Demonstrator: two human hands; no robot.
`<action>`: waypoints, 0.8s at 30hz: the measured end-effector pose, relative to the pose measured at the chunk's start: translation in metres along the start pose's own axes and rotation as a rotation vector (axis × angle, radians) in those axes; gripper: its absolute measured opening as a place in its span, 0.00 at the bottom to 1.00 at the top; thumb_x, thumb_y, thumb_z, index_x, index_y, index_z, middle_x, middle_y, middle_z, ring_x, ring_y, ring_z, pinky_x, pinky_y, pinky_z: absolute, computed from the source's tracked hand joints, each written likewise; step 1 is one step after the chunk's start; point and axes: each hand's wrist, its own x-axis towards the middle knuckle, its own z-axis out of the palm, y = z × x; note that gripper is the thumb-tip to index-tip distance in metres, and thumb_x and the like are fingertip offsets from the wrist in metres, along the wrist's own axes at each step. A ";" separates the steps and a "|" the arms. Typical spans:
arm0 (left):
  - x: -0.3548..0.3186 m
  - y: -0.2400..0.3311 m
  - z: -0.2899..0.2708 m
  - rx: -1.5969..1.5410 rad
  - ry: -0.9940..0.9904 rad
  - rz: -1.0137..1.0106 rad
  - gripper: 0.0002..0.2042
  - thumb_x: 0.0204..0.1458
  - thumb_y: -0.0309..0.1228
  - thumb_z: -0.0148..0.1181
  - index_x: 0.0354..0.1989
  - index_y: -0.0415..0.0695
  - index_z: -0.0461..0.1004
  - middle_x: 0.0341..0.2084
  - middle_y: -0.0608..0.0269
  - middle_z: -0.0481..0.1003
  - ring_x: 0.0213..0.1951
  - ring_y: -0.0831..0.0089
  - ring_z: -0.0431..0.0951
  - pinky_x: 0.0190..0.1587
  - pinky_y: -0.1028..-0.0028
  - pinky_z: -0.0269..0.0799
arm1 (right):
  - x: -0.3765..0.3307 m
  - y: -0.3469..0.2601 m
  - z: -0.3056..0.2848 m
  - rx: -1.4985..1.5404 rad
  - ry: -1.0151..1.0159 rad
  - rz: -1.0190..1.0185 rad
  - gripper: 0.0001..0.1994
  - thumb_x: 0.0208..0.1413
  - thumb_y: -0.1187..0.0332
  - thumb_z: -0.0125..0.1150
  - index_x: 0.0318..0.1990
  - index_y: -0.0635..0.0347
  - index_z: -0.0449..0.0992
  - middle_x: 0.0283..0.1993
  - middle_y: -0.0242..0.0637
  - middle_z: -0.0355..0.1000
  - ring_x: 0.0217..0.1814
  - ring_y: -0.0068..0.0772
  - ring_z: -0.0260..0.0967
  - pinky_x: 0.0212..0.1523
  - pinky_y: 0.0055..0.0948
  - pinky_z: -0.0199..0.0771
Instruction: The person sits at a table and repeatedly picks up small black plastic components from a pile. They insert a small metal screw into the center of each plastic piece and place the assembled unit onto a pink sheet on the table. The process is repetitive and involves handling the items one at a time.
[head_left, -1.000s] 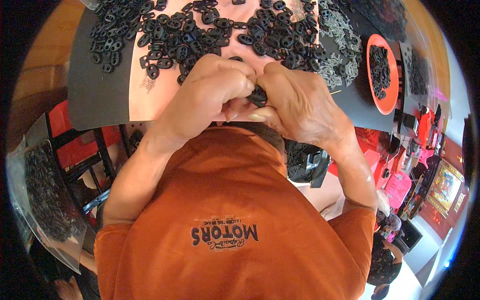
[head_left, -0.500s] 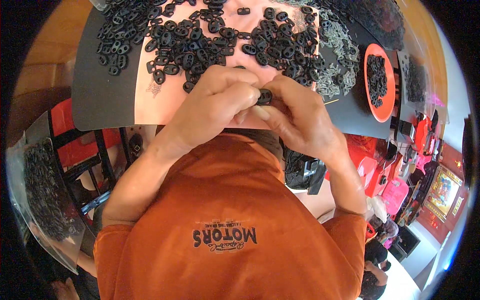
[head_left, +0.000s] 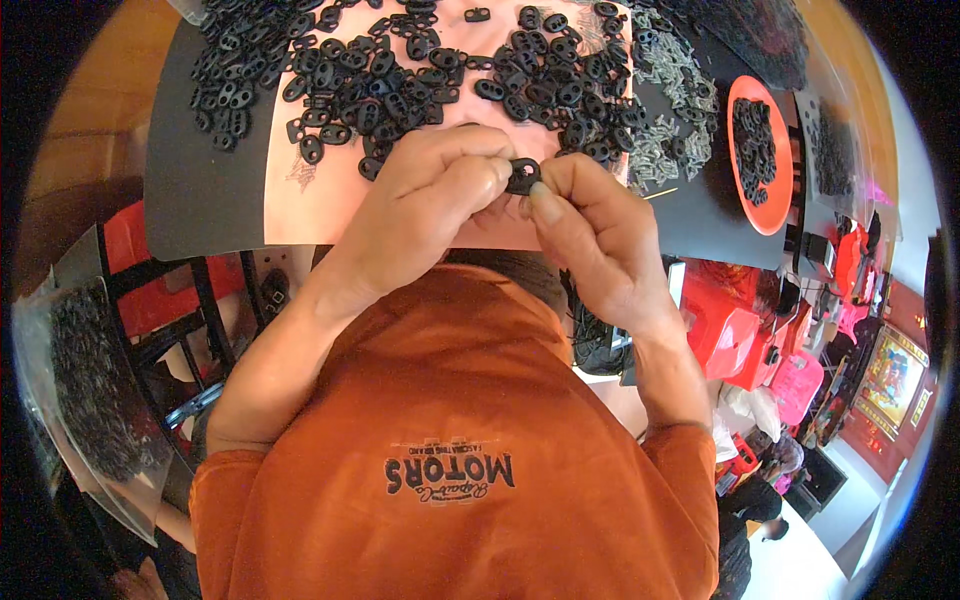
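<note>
Just over the near part of the pink sheet (head_left: 480, 232), I have a black two-hole cord lock (head_left: 524, 176) between both hands. My left hand (head_left: 430, 195) is closed, its thumb and forefinger pinching the lock's left end. The fingers of my right hand (head_left: 605, 230) are also closed, with thumb and forefinger tips at the lock's right end. One hole of the lock shows; its left end is hidden by my left fingertips. Beyond my hands lies a heap of similar black cord locks (head_left: 365, 85), with another group (head_left: 560, 75) to its right.
Small silvery springs (head_left: 670, 90) lie heaped on the dark table (head_left: 215, 185). An orange plate (head_left: 768, 212) at the right holds small black parts. More black pieces (head_left: 245, 60) spread at the far left. A clear bag of dark pieces (head_left: 95, 370) hangs beside the table's left.
The cord lock has turned and come up slightly, so more of it shows. My right thumb has drawn back to its right end. My left hand keeps its pinch.
</note>
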 end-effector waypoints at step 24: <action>-0.002 -0.006 0.002 -0.086 0.048 0.051 0.10 0.52 0.27 0.43 0.19 0.39 0.65 0.15 0.74 0.61 0.20 0.86 0.57 0.23 0.79 0.54 | 0.004 0.008 0.019 0.045 0.158 -0.097 0.12 0.61 0.66 0.49 0.28 0.67 0.67 0.21 0.30 0.58 0.24 0.18 0.54 0.23 0.23 0.57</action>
